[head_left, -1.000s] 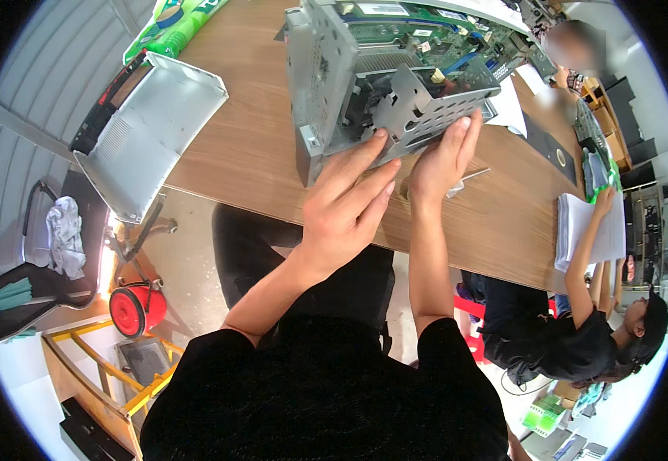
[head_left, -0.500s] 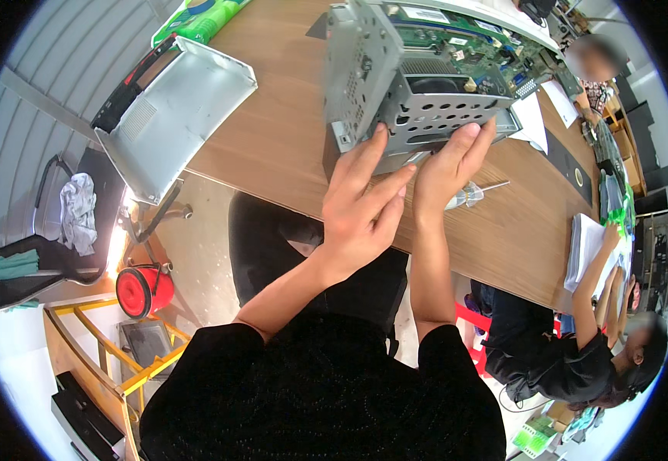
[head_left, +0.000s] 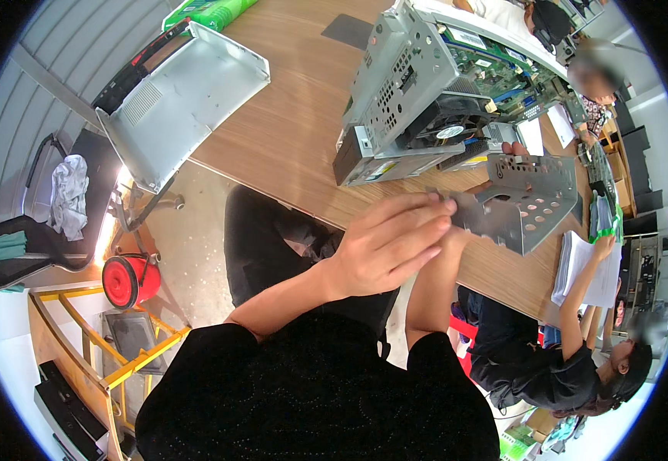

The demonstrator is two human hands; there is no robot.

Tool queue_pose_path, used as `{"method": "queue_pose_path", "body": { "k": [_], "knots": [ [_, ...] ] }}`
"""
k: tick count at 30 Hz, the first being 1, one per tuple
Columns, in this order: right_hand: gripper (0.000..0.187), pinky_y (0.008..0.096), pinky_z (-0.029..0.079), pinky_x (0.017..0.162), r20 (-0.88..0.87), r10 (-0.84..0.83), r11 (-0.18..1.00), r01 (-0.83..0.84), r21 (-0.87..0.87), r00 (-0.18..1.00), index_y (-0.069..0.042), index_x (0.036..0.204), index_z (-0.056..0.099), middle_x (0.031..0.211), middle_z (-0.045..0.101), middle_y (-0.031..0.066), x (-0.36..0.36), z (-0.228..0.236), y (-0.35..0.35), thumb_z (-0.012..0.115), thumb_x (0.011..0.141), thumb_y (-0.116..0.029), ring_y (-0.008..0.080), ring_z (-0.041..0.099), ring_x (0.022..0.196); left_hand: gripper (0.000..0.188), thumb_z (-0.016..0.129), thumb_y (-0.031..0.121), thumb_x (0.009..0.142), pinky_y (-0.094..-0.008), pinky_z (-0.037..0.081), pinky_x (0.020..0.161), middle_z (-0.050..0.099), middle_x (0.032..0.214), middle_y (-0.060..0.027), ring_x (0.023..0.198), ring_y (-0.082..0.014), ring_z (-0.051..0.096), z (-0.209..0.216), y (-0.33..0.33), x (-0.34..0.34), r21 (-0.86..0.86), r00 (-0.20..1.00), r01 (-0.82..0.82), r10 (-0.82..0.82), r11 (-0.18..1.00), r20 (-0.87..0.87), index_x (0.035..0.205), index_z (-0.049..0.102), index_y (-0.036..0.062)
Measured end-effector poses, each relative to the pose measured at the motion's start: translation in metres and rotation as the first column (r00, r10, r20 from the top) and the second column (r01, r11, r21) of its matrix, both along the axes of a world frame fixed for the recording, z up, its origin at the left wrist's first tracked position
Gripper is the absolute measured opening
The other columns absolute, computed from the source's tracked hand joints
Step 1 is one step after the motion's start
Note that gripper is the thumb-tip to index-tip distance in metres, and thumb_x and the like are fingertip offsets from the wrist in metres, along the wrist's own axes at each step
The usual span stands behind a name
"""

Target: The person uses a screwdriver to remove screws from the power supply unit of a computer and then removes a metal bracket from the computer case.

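A bent sheet-metal drive bracket with round holes [head_left: 537,192] is held up over the front of the table, apart from the computer case. My left hand [head_left: 391,240] pinches its left end between thumb and fingers. My right hand [head_left: 454,235] reaches behind the bracket, mostly hidden by it, with fingertips curled over its top edge. Beyond stands the opened grey computer case [head_left: 403,77], showing a green circuit board [head_left: 495,69], a black fan [head_left: 445,127] and a box-shaped drive [head_left: 380,161] at its lower front.
A silver case cover [head_left: 188,100] lies at the table's left edge, beside a green package [head_left: 215,14]. Papers [head_left: 583,269] are stacked on the right, where a person in black [head_left: 556,369] sits. Others are across the table. A red bucket [head_left: 130,280] stands on the floor.
The perforated bracket has come away from the computer case and moved right and toward me in both hands. The fan and drive behind it are now exposed.
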State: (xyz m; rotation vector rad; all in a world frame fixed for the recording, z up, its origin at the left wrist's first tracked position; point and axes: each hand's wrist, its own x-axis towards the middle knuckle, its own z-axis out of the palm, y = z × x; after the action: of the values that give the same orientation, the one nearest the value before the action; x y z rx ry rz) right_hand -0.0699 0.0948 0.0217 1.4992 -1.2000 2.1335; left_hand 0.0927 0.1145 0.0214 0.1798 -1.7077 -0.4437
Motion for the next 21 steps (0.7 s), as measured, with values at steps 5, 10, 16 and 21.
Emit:
{"method": "queue_pose_path", "body": {
  "k": [5,10,16,21],
  "knots": [
    [0.071,0.0456,0.039,0.106,0.039,0.146,0.989,-0.148,0.031,0.988,0.004,0.145,0.029,0.139,0.046,0.0246,0.014,0.014,0.014,0.048,0.099,-0.046,0.0338,0.049,0.126,0.08,0.083,0.008,0.074,-0.0422,0.054,0.089,0.062,0.121,-0.0265,0.109,-0.0373,0.064,0.02,0.006,0.012,0.131,1.0,-0.024,0.026,0.991,-0.009,0.142,0.041,0.0053],
    [0.079,0.0445,0.039,0.107,0.057,0.179,0.983,-0.181,0.034,0.982,0.003,0.147,0.026,0.141,0.045,0.0248,0.027,0.024,0.018,0.055,0.095,-0.049,0.0339,0.048,0.127,0.045,0.073,0.001,0.081,-0.0469,0.046,0.098,0.059,0.122,-0.0259,0.114,-0.0392,0.06,0.009,0.008,0.007,0.335,0.941,0.268,-0.17,0.903,-0.293,0.117,0.047,0.004],
    [0.079,0.0371,0.04,0.102,0.463,0.339,0.902,-0.423,0.089,0.819,0.004,0.143,0.034,0.133,0.05,0.018,0.051,-0.012,0.05,0.064,0.092,-0.048,0.0245,0.05,0.122,0.046,0.069,-0.001,0.086,-0.0461,0.042,0.101,0.054,0.127,-0.0282,0.12,-0.0365,0.056,0.01,0.014,0.013,0.431,0.858,0.419,-0.194,0.799,-0.475,0.113,0.033,0.0057],
    [0.058,0.0291,0.044,0.08,0.611,0.378,0.848,-0.525,0.072,0.696,0.005,0.134,0.043,0.106,0.054,0.0055,0.053,-0.001,0.051,0.057,0.099,-0.039,0.0136,0.054,0.09,0.048,0.07,0.0,0.086,-0.0422,0.04,0.104,0.051,0.135,-0.0248,0.124,-0.0297,0.053,0.006,0.014,0.012,0.504,0.876,0.457,-0.273,0.733,-0.397,0.117,0.035,0.0039]
  ]
}}
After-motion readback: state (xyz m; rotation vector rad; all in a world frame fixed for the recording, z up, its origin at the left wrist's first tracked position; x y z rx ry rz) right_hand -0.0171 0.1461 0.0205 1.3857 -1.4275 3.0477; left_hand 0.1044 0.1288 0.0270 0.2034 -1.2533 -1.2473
